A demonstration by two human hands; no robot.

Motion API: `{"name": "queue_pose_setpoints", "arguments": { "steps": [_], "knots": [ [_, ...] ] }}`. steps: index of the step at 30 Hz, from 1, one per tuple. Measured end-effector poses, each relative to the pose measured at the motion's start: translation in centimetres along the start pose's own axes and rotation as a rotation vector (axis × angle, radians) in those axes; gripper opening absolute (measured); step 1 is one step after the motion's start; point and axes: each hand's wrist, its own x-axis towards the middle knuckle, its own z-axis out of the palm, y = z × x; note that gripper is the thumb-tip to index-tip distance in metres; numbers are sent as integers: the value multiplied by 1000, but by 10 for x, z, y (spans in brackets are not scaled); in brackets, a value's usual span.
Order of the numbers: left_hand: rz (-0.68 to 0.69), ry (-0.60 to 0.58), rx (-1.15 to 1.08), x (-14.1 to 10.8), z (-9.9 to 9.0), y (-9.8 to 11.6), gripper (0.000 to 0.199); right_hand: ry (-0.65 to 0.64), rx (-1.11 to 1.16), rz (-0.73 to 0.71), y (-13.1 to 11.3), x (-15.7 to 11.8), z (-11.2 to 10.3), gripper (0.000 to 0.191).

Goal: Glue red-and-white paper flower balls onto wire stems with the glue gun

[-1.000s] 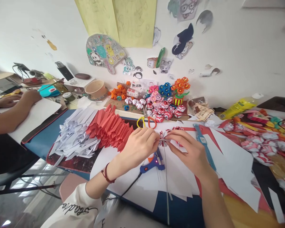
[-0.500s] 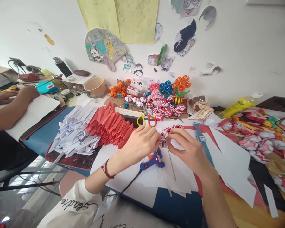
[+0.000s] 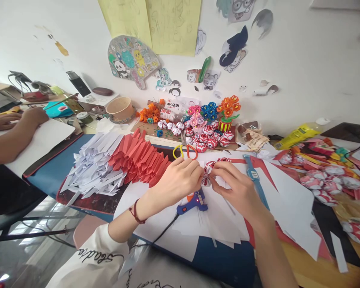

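Note:
A small red-and-white folded paper flower (image 3: 207,176) is pinched between my two hands above the white sheets (image 3: 222,224). My left hand (image 3: 183,175) grips its left side with curled fingers. On the other side, the thumb and fingertips of my right hand (image 3: 235,186) close on it. Just below lies a blue glue gun (image 3: 195,204) with a small lit red light and a black cord. Scissors with yellow and orange handles (image 3: 186,152) rest behind my left hand. More finished paper flowers (image 3: 211,143) are heaped farther back.
Piles of white folded strips (image 3: 97,168) and red folded strips (image 3: 138,158) lie left. A blue watch (image 3: 255,176), a yellow bottle (image 3: 301,134) and colourful paper pieces (image 3: 327,160) are right. Another person's arm (image 3: 16,136) rests at far left.
A thin strip that hung below the flower half a second ago no longer shows there. Both hands stay in nearly the same place, still holding the flower.

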Motion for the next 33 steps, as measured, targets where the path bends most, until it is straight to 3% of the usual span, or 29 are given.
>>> {"name": "queue_pose_setpoints", "arguments": {
  "steps": [9, 15, 18, 27, 33],
  "knots": [
    [-19, 45, 12, 1, -2, 0, 22, 51, 96, 58, 4, -2, 2, 21],
    [-5, 88, 1, 2, -7, 0, 19, 99, 572, 359, 15, -14, 17, 42],
    [-4, 100, -19, 2, -7, 1, 17, 131, 683, 363, 18, -20, 24, 30],
    [1, 45, -77, -1, -13, 4, 19, 159, 333, 145, 7, -18, 6, 24],
    [3, 67, -146, -6, -17, 1, 13, 183, 334, 170, 3, -19, 9, 21]
  ]
}}
